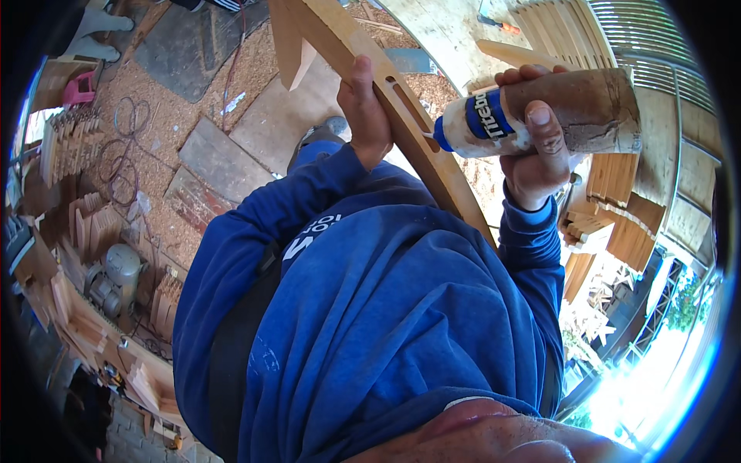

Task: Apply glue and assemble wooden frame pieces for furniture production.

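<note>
Grip, left hand [366, 116]: clamped on a slotted wooden bar [449, 176], slanting before the person's body.
Grip, right hand [540, 147]: wrapped around a glue bottle [478, 127] lying sideways.
Slot [409, 108]: nozzle at its lower end; no piece fitted; dispensing seems under way, any glue laid cannot be made out.
Floor: wood shavings [158, 116], coiled cable [127, 154].
Right: surface [432, 23] with stacked wood [559, 31], partly hidden by bottle and hand.

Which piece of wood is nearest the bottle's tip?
The slotted beam in the left hand. The bottle's tip is at its slotted face; other pieces, like the upper-right stack, lie farther off.
</note>
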`<action>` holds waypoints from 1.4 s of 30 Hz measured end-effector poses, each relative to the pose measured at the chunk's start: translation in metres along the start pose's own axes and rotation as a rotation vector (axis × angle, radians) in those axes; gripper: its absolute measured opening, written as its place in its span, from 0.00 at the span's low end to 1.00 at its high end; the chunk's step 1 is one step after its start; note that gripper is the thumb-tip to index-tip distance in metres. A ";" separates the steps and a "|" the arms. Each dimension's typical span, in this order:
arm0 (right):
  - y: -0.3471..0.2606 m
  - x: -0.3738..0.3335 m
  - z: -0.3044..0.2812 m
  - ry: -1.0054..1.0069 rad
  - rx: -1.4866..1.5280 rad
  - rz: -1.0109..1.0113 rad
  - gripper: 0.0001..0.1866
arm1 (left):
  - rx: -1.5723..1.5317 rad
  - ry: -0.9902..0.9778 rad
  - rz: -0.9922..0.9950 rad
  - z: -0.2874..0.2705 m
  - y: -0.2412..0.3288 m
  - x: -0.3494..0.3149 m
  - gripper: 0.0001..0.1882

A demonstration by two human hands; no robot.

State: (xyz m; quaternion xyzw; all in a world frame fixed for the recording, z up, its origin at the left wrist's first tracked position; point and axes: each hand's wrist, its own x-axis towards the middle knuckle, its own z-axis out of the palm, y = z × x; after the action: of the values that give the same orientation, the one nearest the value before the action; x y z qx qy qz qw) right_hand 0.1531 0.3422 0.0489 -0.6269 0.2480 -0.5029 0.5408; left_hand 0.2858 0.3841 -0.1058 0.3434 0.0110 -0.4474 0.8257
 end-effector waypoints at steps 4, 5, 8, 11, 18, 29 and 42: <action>-0.004 -0.005 -0.006 0.000 -0.006 0.004 0.34 | 0.012 -0.005 0.000 -0.003 -0.002 0.002 0.33; -0.007 -0.006 -0.005 0.012 -0.004 0.015 0.34 | 0.014 -0.005 -0.002 -0.004 -0.003 0.002 0.33; -0.007 -0.006 -0.007 0.003 -0.003 0.016 0.33 | 0.021 -0.011 -0.010 -0.005 -0.004 0.003 0.34; -0.009 -0.009 -0.009 0.008 -0.024 0.020 0.33 | 0.020 -0.005 -0.002 -0.005 -0.005 0.005 0.35; -0.010 -0.005 -0.009 -0.010 -0.038 0.013 0.34 | 0.009 -0.017 -0.007 -0.004 -0.005 0.004 0.35; 0.000 0.018 0.003 -0.091 -0.016 -0.022 0.34 | 0.021 -0.073 -0.036 -0.006 -0.009 0.007 0.36; -0.033 0.036 0.070 0.130 -0.009 0.246 0.33 | -0.017 -0.306 -0.163 -0.007 0.008 0.003 0.50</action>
State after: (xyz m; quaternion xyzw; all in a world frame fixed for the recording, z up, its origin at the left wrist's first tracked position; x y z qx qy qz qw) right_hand 0.2213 0.3514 0.0991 -0.5602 0.3598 -0.4713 0.5784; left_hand 0.2958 0.3884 -0.1076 0.2624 -0.0833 -0.5598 0.7816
